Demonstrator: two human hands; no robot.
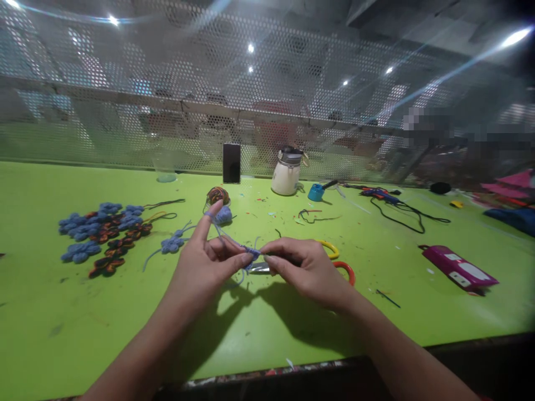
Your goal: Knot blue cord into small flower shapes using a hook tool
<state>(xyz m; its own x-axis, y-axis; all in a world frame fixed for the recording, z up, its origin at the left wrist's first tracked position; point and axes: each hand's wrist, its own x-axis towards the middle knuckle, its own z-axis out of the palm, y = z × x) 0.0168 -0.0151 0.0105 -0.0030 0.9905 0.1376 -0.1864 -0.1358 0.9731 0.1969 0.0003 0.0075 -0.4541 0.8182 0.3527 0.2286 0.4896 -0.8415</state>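
Note:
Above the middle of the green table, my left hand (211,257) pinches a small blue crochet piece (253,253) between thumb and fingers. Its index finger is raised, with blue yarn (228,236) running over it. My right hand (303,266) is closed close by, fingertips at the piece, on what looks like a thin crochet hook mostly hidden by the fingers. Under the right hand lie scissors (345,272) with one red and one yellow handle loop. Behind the left hand sit a blue yarn ball (223,215) and a dark multicoloured yarn ball (218,195).
Blue crochet flowers (81,252) and dark orange-black ones (106,264) lie at left, with a single blue flower (173,241) nearer. Farther back stand a phone (231,163), a white jug (286,174) and a blue pot (316,192). A purple case (460,267) lies right.

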